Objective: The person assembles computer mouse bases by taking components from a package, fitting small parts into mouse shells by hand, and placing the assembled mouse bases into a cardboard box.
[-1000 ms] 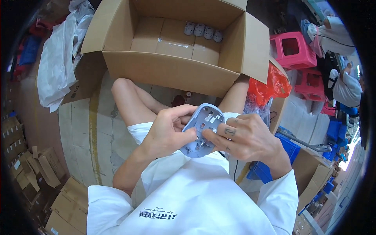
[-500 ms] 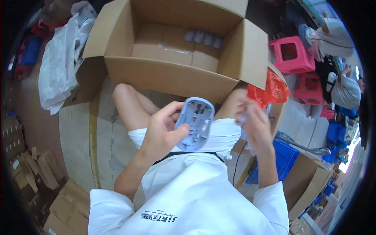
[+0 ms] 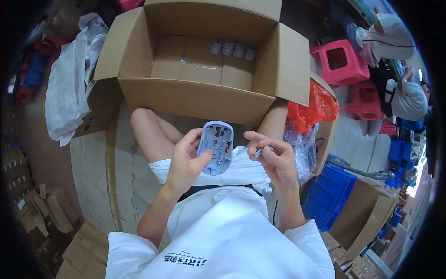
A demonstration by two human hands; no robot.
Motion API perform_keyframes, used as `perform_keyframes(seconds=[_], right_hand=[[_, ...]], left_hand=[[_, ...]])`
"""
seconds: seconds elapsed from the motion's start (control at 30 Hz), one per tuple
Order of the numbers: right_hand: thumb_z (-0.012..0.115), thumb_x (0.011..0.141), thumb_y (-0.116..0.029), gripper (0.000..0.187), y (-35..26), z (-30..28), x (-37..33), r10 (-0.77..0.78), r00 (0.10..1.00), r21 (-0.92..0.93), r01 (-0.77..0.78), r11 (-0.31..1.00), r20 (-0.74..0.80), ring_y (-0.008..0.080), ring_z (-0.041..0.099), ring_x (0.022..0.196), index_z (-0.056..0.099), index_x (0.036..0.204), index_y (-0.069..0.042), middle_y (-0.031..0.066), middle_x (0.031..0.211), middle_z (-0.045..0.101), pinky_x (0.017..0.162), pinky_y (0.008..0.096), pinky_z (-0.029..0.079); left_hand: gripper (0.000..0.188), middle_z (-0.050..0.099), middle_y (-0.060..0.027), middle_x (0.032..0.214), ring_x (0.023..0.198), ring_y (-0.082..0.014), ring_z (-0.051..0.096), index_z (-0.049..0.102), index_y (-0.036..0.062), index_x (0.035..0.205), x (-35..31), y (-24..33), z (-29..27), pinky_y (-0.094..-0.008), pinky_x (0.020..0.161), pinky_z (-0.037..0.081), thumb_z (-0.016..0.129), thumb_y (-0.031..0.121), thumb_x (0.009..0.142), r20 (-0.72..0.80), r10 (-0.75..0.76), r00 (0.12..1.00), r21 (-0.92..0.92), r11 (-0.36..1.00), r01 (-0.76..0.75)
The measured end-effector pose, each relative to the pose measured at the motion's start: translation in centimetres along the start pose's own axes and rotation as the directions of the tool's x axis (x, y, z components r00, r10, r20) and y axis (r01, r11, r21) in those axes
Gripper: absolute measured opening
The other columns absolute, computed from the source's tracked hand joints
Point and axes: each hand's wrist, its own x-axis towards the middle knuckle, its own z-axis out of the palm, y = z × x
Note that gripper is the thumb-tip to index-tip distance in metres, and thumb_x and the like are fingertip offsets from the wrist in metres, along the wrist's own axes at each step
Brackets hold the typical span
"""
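My left hand (image 3: 185, 160) is closed around the side of a pale blue computer mouse shell (image 3: 216, 153), its hollow inner side facing up with slots and ribs showing. Just right of it, my right hand (image 3: 275, 160) pinches a small bluish-grey plastic piece (image 3: 259, 152) between thumb and fingers, apart from the shell. Ahead of my knees stands an open cardboard box (image 3: 195, 95). Several similar mouse shells (image 3: 227, 47) lie in a row at its far right inside.
Right of the box are a red plastic bag (image 3: 313, 107), clear plastic wrap (image 3: 302, 149) and a blue crate (image 3: 327, 193). Pink stools (image 3: 344, 63) and other people (image 3: 392, 39) are farther right. White sheeting (image 3: 72, 83) hangs at left; flattened cardboard (image 3: 86, 251) lies lower left.
My right hand has come left from beside the bags toward the mouse shell, bringing the small plastic piece. My left hand and the shell have shifted slightly left. The view has tilted a little.
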Motion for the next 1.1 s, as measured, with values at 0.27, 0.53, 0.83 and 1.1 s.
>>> perform_keyframes(seconds=[0.27, 0.53, 0.83, 1.1], right_hand=[[0.067, 0.080, 0.003, 0.016, -1.2, 4.1, -0.1, -0.190, 0.980, -0.570, 0.193, 0.799, 0.065, 0.0159, 0.054, 0.076, 0.071, 0.096, 0.002, 0.0132, 0.101, 0.061, 0.065, 0.0262, 0.046], [0.075, 0.073, 0.001, 0.020, 0.6, 4.3, 0.4, -0.379, 0.923, -0.804, 0.268, 0.530, 0.058, 0.0141, 0.046, 0.079, 0.073, 0.092, -0.003, 0.0063, 0.094, 0.055, 0.064, 0.0244, 0.040], [0.076, 0.072, -0.002, 0.018, 2.2, 3.9, 1.0, -0.534, 0.843, -0.883, 0.295, 0.365, 0.061, 0.0161, 0.041, 0.078, 0.074, 0.088, -0.010, 0.0020, 0.082, 0.045, 0.060, 0.0242, 0.036], [0.075, 0.072, 0.000, 0.016, 2.0, 3.2, 1.3, -0.542, 0.832, -0.942, 0.267, 0.202, 0.120, 0.0157, 0.038, 0.076, 0.074, 0.086, -0.009, 0.0013, 0.079, 0.040, 0.058, 0.0258, 0.035]], left_hand=[[0.062, 0.055, -0.0190, 0.120, 0.107, -0.0249, 0.056, 0.037, -0.0032, 0.133, -0.6, -0.7, 0.6, -0.0315, 0.092, 0.046, 0.052, -0.006, 0.073, 0.129, 0.080, 0.988, -0.096, 0.993, -0.068], [0.068, 0.050, -0.0197, 0.125, 0.112, -0.0262, 0.052, 0.034, -0.0008, 0.136, -0.8, -0.4, 1.5, -0.0340, 0.097, 0.041, 0.052, -0.007, 0.071, 0.183, 0.057, 0.981, -0.023, 0.998, -0.054], [0.069, 0.049, -0.0193, 0.126, 0.113, -0.0259, 0.051, 0.032, -0.0009, 0.137, -0.8, -0.5, 2.1, -0.0338, 0.097, 0.041, 0.052, -0.007, 0.071, 0.215, 0.047, 0.975, 0.015, 0.999, -0.051], [0.067, 0.050, -0.0180, 0.124, 0.110, -0.0246, 0.052, 0.032, -0.0004, 0.137, -0.4, -0.9, 2.7, -0.0329, 0.095, 0.043, 0.054, -0.006, 0.074, 0.228, 0.050, 0.972, 0.060, 0.996, -0.065]])
